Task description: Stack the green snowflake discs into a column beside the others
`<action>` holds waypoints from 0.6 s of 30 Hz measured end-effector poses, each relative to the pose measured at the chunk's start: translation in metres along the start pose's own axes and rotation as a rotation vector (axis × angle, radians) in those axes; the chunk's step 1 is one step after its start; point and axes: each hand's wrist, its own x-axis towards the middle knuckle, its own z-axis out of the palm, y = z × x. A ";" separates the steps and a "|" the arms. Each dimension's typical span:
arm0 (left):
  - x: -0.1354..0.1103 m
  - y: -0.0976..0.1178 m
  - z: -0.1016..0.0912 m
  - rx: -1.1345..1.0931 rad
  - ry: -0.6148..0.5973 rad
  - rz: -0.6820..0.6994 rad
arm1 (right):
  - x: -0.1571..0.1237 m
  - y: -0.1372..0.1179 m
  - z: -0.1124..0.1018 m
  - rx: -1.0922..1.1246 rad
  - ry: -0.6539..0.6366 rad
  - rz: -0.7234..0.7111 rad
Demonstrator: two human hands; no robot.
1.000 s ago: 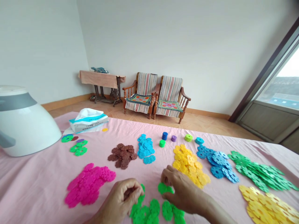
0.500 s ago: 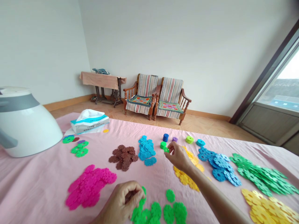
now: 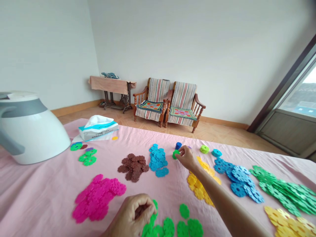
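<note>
My right hand (image 3: pixel 187 158) reaches over the pink cloth, thumb and fingers closed on a green plastic snowflake disc (image 3: pixel 175 154) at the small green stack. Beside it stands a dark blue stack (image 3: pixel 178 145); a purple piece is mostly hidden behind the hand. My left hand (image 3: pixel 138 212) rests near the front edge, its fingers curled into a pinch. A green disc (image 3: pixel 155 204) shows right behind those fingertips; whether they hold it I cannot make out. Loose green discs (image 3: pixel 182 227) lie to the right of that hand.
Piles of magenta (image 3: pixel 98 197), brown (image 3: pixel 133 167), light blue (image 3: pixel 157 158), yellow (image 3: pixel 201 189), blue (image 3: pixel 238 179) and dark green discs (image 3: pixel 283 191) spread over the cloth. Lime (image 3: pixel 204 149) and blue stacks (image 3: pixel 216 152) stand farther back. A white kettle (image 3: pixel 41 131) and tissue box (image 3: pixel 98 129) are left.
My right hand has brought the green disc from just in front of the green stack up to it. My left hand keeps its pinch. The whole view has shifted slightly.
</note>
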 end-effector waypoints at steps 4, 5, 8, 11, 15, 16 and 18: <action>0.001 -0.001 -0.001 -0.014 0.005 0.008 | -0.001 0.001 -0.004 0.041 0.030 0.009; 0.001 -0.002 -0.001 -0.021 0.003 0.008 | -0.002 0.001 -0.007 0.053 0.040 0.014; -0.001 -0.004 0.000 -0.050 0.026 0.002 | -0.008 0.005 -0.015 0.106 0.055 0.034; -0.001 0.000 0.003 -0.086 0.154 0.021 | -0.016 0.008 -0.022 0.179 0.049 0.043; 0.023 0.025 0.003 -0.169 0.211 0.112 | -0.028 0.008 -0.025 0.219 0.037 0.007; 0.035 0.033 0.003 -0.197 0.192 0.131 | -0.031 0.007 -0.024 0.223 0.038 -0.006; 0.063 0.047 0.003 -0.291 0.201 0.131 | -0.037 0.006 -0.020 0.201 0.041 -0.046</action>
